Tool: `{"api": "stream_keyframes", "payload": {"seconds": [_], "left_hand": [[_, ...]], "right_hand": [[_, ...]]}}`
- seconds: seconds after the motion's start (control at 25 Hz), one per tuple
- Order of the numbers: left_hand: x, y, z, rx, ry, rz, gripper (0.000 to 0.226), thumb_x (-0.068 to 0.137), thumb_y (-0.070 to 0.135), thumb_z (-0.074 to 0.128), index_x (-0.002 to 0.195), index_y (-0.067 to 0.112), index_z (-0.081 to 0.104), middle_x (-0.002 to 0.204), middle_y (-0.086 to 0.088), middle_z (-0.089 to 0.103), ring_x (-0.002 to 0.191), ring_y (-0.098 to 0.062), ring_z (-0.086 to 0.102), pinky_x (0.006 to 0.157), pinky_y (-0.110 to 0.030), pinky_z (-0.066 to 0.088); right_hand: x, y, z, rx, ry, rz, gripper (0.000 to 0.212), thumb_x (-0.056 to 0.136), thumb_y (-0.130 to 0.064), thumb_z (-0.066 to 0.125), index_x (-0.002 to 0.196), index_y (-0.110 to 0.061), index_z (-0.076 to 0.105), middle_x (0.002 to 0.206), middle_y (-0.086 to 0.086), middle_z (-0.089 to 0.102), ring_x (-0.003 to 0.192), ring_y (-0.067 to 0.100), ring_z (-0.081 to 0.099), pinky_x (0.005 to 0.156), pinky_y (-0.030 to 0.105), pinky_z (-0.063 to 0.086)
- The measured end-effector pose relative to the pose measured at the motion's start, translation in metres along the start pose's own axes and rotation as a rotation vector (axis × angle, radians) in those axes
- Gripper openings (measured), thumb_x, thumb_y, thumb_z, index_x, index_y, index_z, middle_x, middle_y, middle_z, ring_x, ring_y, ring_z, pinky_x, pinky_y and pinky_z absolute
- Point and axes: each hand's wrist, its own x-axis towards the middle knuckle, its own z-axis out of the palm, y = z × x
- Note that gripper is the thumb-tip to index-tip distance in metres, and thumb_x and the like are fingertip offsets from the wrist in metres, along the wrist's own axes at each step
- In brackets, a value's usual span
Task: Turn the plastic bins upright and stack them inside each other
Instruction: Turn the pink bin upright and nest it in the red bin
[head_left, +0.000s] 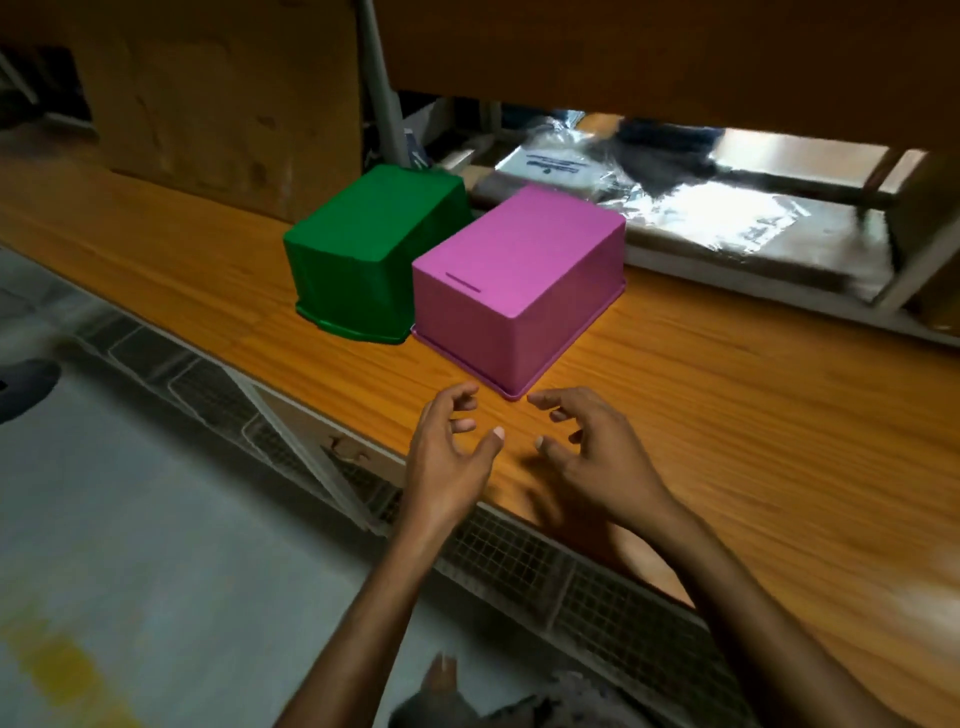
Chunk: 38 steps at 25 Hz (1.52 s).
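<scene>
A pink plastic bin (519, 280) lies upside down on the wooden tabletop (727, 415), its flat bottom facing up. A green plastic bin (369, 249) stands upside down right beside it on the left, their sides nearly touching. My left hand (449, 457) and my right hand (587, 452) hover over the table just in front of the pink bin's near corner. Both hands are empty with curled, spread fingers, thumbs facing each other. Neither touches a bin.
A brown cardboard box (218, 104) stands behind the green bin. Clear plastic bags (701, 202) lie on a lower surface beyond the table's far edge. Wire mesh shelving (519, 561) runs under the table's near edge, with grey floor (130, 545) to the left.
</scene>
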Motion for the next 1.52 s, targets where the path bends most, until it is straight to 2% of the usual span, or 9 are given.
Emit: {"api": "stream_keyframes", "payload": {"seconds": [0.2, 0.4, 0.6, 0.76, 0.88, 1.04, 1.28, 1.4, 1.52], "left_hand": [[0.11, -0.052, -0.027, 0.054, -0.153, -0.097, 0.06, 0.087, 0.017, 0.078, 0.14, 0.026, 0.05, 0.136, -0.004, 0.056, 0.108, -0.017, 0.063, 0.092, -0.041, 0.055], [0.184, -0.058, -0.027, 0.09, -0.165, -0.122, 0.092, 0.089, 0.013, 0.075, 0.162, 0.01, 0.018, 0.163, -0.013, 0.021, 0.107, -0.017, 0.062, 0.105, -0.041, 0.051], [0.225, -0.068, -0.021, 0.081, -0.154, -0.157, 0.106, 0.075, 0.03, 0.067, 0.164, 0.016, 0.012, 0.17, -0.008, 0.012, 0.134, -0.03, 0.057, 0.116, -0.049, 0.04], [0.222, -0.039, -0.025, -0.069, -0.159, -0.134, 0.085, 0.082, 0.006, 0.072, 0.157, 0.012, 0.033, 0.154, -0.01, 0.033, 0.117, -0.013, 0.059, 0.101, -0.013, 0.044], [0.227, -0.01, -0.029, -0.217, -0.065, -0.009, 0.066, 0.08, -0.008, 0.068, 0.142, 0.009, 0.053, 0.14, -0.012, 0.045, 0.087, 0.009, 0.055, 0.075, 0.005, 0.039], [0.239, 0.038, -0.044, -0.389, -0.161, 0.1, 0.057, 0.081, -0.002, 0.073, 0.134, 0.017, 0.067, 0.135, -0.006, 0.062, 0.088, 0.012, 0.065, 0.086, -0.019, 0.059], [0.226, 0.092, -0.053, -0.439, -0.345, 0.341, 0.044, 0.092, 0.048, 0.067, 0.129, 0.026, 0.071, 0.122, 0.014, 0.073, 0.115, 0.004, 0.065, 0.099, -0.022, 0.051], [0.208, 0.086, -0.037, -0.418, -0.39, 0.419, 0.038, 0.085, 0.041, 0.069, 0.117, 0.022, 0.065, 0.111, 0.011, 0.07, 0.099, 0.007, 0.066, 0.087, -0.015, 0.05], [0.204, 0.07, -0.021, -0.341, -0.289, 0.473, 0.029, 0.085, 0.024, 0.082, 0.1, 0.026, 0.058, 0.101, -0.008, 0.064, 0.088, -0.01, 0.063, 0.077, -0.023, 0.051]], "right_hand": [[0.064, -0.005, 0.069, -0.056, 0.197, 0.215, 0.054, 0.081, -0.02, 0.074, 0.132, -0.026, 0.058, 0.117, -0.005, 0.056, 0.108, 0.018, 0.063, 0.089, 0.042, 0.055], [0.092, 0.001, 0.098, -0.024, 0.374, 0.47, 0.074, 0.078, -0.022, 0.076, 0.145, -0.016, 0.045, 0.135, 0.006, 0.053, 0.116, 0.026, 0.059, 0.103, 0.044, 0.049], [0.104, 0.0, 0.105, -0.034, 0.39, 0.518, 0.071, 0.076, -0.015, 0.072, 0.143, -0.017, 0.049, 0.129, 0.004, 0.063, 0.113, 0.022, 0.063, 0.098, 0.042, 0.053], [0.105, -0.011, 0.092, -0.026, 0.45, 0.495, 0.088, 0.062, -0.008, 0.062, 0.147, -0.024, 0.046, 0.128, 0.002, 0.062, 0.118, 0.022, 0.058, 0.1, 0.041, 0.052], [0.1, -0.025, 0.061, -0.144, 0.496, 0.415, 0.109, 0.064, -0.006, 0.07, 0.161, -0.024, 0.026, 0.14, 0.004, 0.044, 0.127, 0.015, 0.044, 0.104, 0.014, 0.036], [0.109, -0.051, 0.009, -0.21, 0.889, 0.207, 0.075, 0.081, 0.0, 0.063, 0.15, -0.026, 0.048, 0.129, 0.002, 0.056, 0.11, 0.013, 0.063, 0.086, 0.032, 0.057], [0.13, -0.084, -0.08, -0.152, 1.348, 0.215, 0.042, 0.081, -0.011, 0.057, 0.113, -0.031, 0.076, 0.101, -0.014, 0.076, 0.087, 0.004, 0.07, 0.077, 0.032, 0.058], [0.127, -0.09, -0.115, 0.01, 1.387, 0.254, 0.034, 0.079, -0.016, 0.057, 0.099, -0.033, 0.078, 0.091, -0.012, 0.078, 0.082, 0.005, 0.073, 0.076, 0.037, 0.061], [0.112, -0.086, -0.136, 0.235, 1.414, 0.306, 0.028, 0.082, -0.011, 0.057, 0.097, -0.025, 0.075, 0.084, -0.001, 0.078, 0.07, 0.014, 0.074, 0.056, 0.035, 0.06]]}}
